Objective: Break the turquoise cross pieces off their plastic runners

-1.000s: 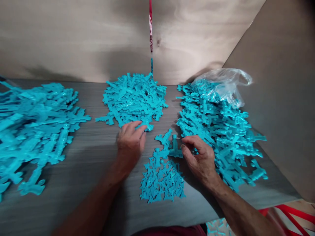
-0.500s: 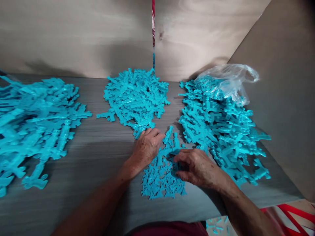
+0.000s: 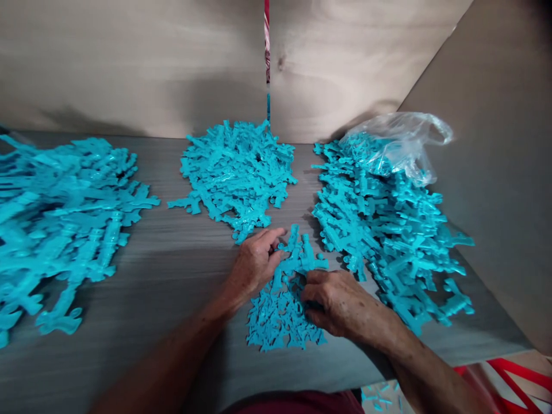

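A small heap of flat turquoise plastic pieces [image 3: 284,322] lies before me, with larger turquoise pieces [image 3: 306,250] at its far end. My left hand [image 3: 259,259] rests at the left of these larger pieces, its thumb and index finger apart and the thumb touching a piece's edge. Over the right side of the heap, my right hand [image 3: 334,302] has its fingers curled together; their tips are down among the pieces, and what they pinch is hidden.
Behind my hands sits a turquoise pile [image 3: 237,172]. Another pile [image 3: 64,201] spreads at left, and a third [image 3: 379,230] at right under a clear plastic bag [image 3: 405,144]. Wooden panels [image 3: 172,63] rise behind the grey tabletop [image 3: 172,345].
My left hand's thumb and index finger have spread apart. My right hand has shifted slightly down and left, deeper into the heap, uncovering the larger pieces at its far end.
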`<state>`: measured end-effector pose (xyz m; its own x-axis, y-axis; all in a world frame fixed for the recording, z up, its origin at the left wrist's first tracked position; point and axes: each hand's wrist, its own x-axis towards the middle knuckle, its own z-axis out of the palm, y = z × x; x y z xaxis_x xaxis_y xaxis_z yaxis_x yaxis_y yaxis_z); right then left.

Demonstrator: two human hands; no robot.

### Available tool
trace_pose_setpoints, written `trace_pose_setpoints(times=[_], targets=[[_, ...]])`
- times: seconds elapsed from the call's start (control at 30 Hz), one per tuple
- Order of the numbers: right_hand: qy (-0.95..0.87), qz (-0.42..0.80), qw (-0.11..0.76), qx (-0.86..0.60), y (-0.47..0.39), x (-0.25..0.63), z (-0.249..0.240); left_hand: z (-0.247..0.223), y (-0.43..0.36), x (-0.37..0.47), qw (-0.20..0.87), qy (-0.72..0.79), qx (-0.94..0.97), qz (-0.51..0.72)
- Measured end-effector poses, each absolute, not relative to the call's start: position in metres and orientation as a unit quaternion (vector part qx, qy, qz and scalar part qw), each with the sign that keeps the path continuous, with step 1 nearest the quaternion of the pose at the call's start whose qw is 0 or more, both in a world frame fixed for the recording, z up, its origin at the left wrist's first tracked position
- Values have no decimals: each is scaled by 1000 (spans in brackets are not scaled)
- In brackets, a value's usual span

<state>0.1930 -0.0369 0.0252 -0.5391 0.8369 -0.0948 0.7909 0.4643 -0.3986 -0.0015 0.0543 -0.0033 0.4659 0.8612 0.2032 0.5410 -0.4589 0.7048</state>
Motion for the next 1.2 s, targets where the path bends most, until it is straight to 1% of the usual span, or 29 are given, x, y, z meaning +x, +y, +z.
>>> trace_pose_setpoints(times=[0.13,0.33,0.47,0.57,0.7,0.8,0.9,0.97,1.07,1.2], targets=[[-849,201,28,-487,-37,192,27,-1,53,-2,331,456,776,282],[-850,196,13,-488,-39,195,30,4,53,-5,453,492,681,298],[-859,193,19,-474,-40,195,30,6,53,-5,485,499,655,293],[-851,225,56,-472,-39,197,27,7,53,-4,490,500,651,293],[-816,306,119,-475,-38,202,25,10,51,-4,498,504,641,295],[-744,392,224,-493,-36,203,25,10,50,-5,506,501,637,296],[-604,500,337,-521,-34,201,24,6,49,-6,527,489,624,306],[-500,571,388,-523,-33,199,23,5,48,-5,554,478,600,323],[-407,628,428,-506,-32,197,20,9,45,-2,603,469,547,342],[-355,657,454,-486,-29,195,18,21,38,3,656,456,491,348]])
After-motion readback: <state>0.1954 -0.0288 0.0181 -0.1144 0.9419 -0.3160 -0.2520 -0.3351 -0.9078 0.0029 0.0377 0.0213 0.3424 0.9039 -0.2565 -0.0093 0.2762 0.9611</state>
